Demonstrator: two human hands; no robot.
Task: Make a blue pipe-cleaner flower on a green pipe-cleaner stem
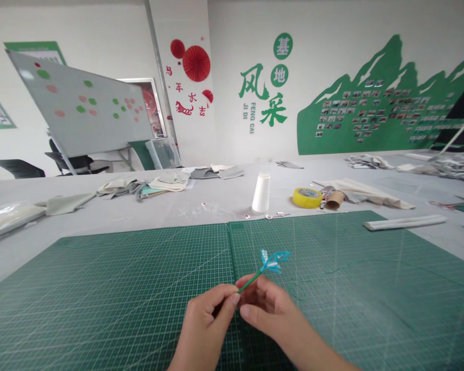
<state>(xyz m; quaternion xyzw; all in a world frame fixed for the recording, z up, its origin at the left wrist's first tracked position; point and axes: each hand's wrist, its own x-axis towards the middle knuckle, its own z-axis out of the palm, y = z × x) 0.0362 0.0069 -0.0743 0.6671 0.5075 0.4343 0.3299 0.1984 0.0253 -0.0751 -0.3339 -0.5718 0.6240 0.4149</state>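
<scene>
Between the thumb and forefinger of my left hand [212, 317] is pinched the lower end of a small handmade flower [271, 262]. Its slim stem is wrapped in green, and the blue looped petals with whitish, beaded-looking parts point up to the right. My right hand [270, 306] curls loosely around the stem from the right, its fingers behind it and its thumb lower and apart. Both hands hover over the green cutting mat [139, 288]. A thin green thread [371, 260] trails over the mat's right side; where it ends near my hand is unclear.
Beyond the mat stand a white thread cone [261, 193], a yellow tape roll [307, 198] and a brown cardboard core [334, 200]. A white rolled piece [406, 222] lies on the mat's right edge. Fabric scraps [170, 180] and a plastic-wrapped bundle [11, 219] lie left.
</scene>
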